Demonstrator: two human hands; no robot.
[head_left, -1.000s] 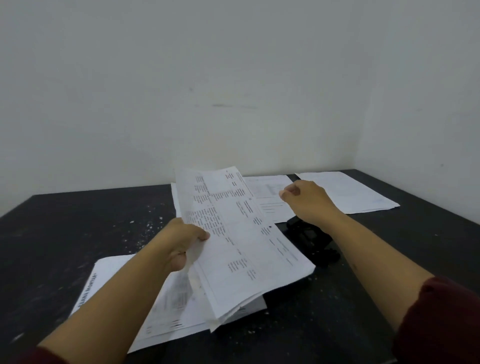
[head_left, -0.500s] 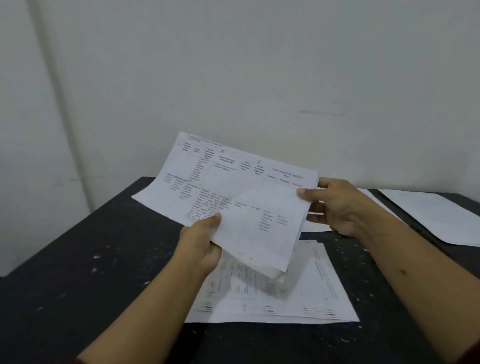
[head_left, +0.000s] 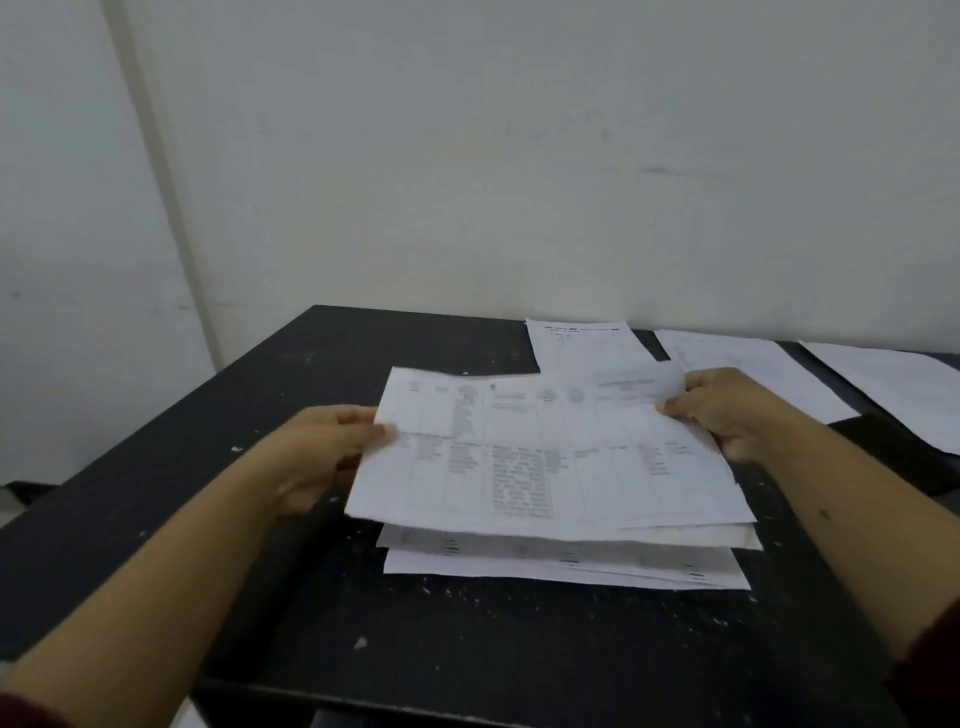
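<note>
A thin sheaf of printed sheets with tables (head_left: 550, 457) lies low over a stack of papers (head_left: 566, 564) on the black table (head_left: 218, 467). My left hand (head_left: 322, 452) pinches the sheaf's left edge, thumb on top. My right hand (head_left: 727, 410) grips its right edge, thumb on top and fingers beneath. The sheaf's near edge hangs just above the stack; whether they touch I cannot tell.
More printed sheets lie at the back (head_left: 587, 345) and back right (head_left: 753, 371), with another white sheet (head_left: 893, 384) at the far right. A dark object (head_left: 898, 447) sits behind my right forearm. White walls close the back and left. The table surface is speckled.
The sheaf has come down from mid-air to just over the stack and lies flatter. My left hand has shifted from its near edge to its left edge.
</note>
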